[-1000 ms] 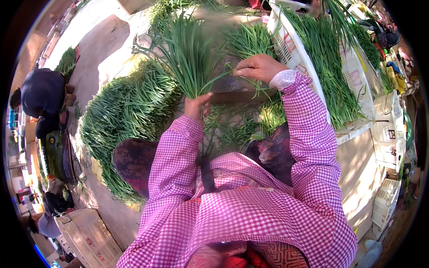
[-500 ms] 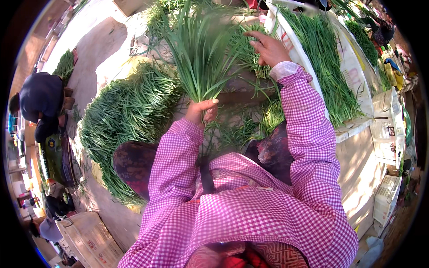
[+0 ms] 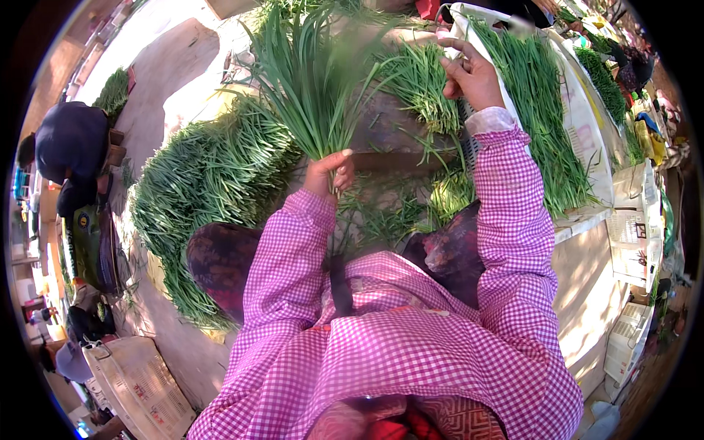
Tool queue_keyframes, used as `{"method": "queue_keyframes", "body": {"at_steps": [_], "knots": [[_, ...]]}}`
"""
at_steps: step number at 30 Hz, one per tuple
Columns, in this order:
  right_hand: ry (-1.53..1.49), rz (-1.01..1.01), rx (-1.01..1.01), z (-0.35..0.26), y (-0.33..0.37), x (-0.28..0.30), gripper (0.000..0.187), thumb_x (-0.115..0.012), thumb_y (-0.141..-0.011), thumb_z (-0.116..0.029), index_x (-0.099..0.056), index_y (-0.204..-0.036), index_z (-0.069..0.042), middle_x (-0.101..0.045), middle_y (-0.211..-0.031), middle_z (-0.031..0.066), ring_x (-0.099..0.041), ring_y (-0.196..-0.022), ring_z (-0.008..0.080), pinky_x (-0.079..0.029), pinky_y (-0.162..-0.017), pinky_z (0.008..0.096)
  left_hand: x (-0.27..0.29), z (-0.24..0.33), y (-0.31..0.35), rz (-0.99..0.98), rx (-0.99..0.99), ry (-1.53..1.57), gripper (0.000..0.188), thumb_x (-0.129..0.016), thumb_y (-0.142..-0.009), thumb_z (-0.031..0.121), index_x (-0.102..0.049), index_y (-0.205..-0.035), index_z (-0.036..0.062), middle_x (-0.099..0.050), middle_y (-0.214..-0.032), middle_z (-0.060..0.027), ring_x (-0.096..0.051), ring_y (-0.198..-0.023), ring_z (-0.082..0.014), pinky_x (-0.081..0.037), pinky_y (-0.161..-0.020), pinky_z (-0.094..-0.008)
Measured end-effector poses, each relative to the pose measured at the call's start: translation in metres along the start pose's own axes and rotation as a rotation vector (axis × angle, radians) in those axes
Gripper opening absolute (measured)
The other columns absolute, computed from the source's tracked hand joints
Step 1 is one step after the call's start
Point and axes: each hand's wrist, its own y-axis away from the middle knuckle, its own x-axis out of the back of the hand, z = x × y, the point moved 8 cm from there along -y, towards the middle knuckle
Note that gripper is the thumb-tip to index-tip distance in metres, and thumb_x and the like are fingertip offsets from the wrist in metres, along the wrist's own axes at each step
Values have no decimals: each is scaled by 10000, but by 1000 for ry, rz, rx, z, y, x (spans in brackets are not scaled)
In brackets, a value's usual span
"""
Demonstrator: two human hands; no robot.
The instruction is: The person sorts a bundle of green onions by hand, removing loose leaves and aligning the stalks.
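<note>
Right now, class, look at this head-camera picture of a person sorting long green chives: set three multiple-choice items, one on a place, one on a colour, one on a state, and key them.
1. Where does the big heap of chives lie?
A. at the person's left
B. in a crate on the right
C. on the lap

2. What colour are the checked sleeves?
A. blue and white
B. pink and white
C. plain green

3. How is the left hand?
A. open and empty
B. flat on the ground
C. shut round a bunch of chives

Answers: 1 A, the heap spreads on the ground left of the knee. 2 B, both arms show pink check. 3 C, the fingers wrap the stalk ends, leaves fanning upward.
</note>
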Motion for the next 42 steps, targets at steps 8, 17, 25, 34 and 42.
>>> {"method": "queue_keyframes", "body": {"at_steps": [8, 17, 25, 34, 42], "knots": [[194, -675, 23, 50, 59, -149, 600, -639, -826, -417, -516, -1183, 49, -642, -987, 135, -625, -811, 160, -480, -694, 274, 3, 31, 3, 550, -259, -504, 247, -645, -740, 27, -541, -961, -5, -581, -676, -63, -525, -459, -148, -425, -415, -298], [-756, -367, -346, 33, 73, -152, 432, -688, -809, -166, -512, -1167, 0, -593, -1080, 77, -548, -1007, 185, -400, -917, 332, -51, 27, 13, 579, -220, -1585, 865, -677, -716, 186, -143, -1374, 16, -593, -996, -273, -624, -765, -418, -505, -679, -447], [-764, -145, -374, 55, 53, -122, 232, -672, -758, -11, -584, -967, 37, -633, -864, 110, -633, -729, 202, -526, -647, 328, -66, 23, 3, 151, -532, -817, 897, -715, -734, 287, -166, -1402, 48, -455, -1232, -185, -484, -1119, -255, -406, -944, -371], [-573, -686, -404, 40, 86, -156, 350, -678, -768, -69, -549, -1079, 28, -629, -912, 112, -637, -775, 206, -520, -680, 328, -11, 31, 0, 160, -226, -401, 768, -660, -781, 427, -338, -1327, -7, -487, -1229, -143, -537, -1034, -215, -435, -883, -355], [-321, -1095, -536, 49, 131, -181, 541, -732, -738, -173, -466, -1161, 34, -625, -969, 103, -605, -889, 187, -477, -778, 280, -37, 46, 13, -306, -344, -70, 716, -588, -773, 309, -315, -1350, -17, -373, -1356, -235, -333, -1295, -368, -308, -1050, -491]]}}
